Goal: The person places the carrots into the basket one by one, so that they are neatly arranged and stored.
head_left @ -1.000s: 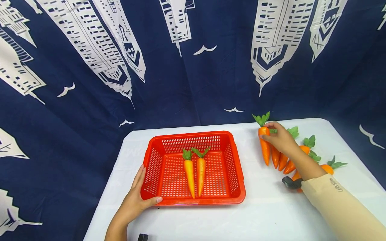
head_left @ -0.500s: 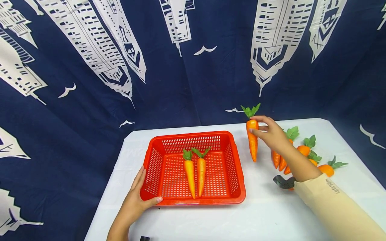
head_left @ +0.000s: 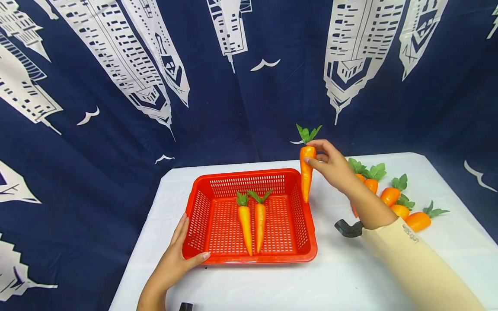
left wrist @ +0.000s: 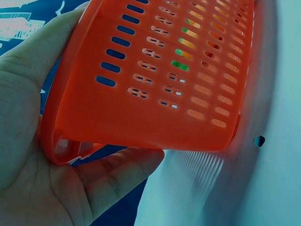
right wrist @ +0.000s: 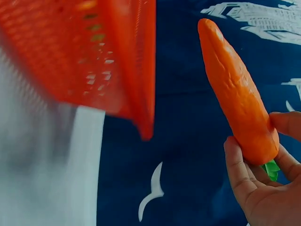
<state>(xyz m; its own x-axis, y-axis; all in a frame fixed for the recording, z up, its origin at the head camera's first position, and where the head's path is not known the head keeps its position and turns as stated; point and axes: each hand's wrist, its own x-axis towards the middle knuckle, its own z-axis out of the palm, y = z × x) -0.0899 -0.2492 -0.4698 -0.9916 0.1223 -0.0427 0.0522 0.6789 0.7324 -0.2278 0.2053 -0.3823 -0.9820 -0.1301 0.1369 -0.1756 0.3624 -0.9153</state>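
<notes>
Right hand [head_left: 332, 166]: clamped on a carrot [head_left: 306, 172], thumb and fingertips pinching it near the leafy end.
Held carrot: off the worktop [head_left: 334, 276], leaves up, tip down; tip overlapped the right rim of the basket [head_left: 249, 260] in the head view, while the right wrist view showed a gap between them.
Left hand [head_left: 176, 260]: fingers and thumb apart, set about the basket's near left corner, thumb at the front rim.
Basket: red, slotted, standing on the worktop.
Basket contents: two yellower carrots [head_left: 245, 229], side by side, just apart, tips toward the front.
Carrot group [head_left: 390, 196]: at least five, right of the basket, partly hidden by the right forearm.
Sleeve [head_left: 416, 263]: cream, lettered near the cuff.
Backdrop [head_left: 233, 125]: navy, white buildings and birds.
</notes>
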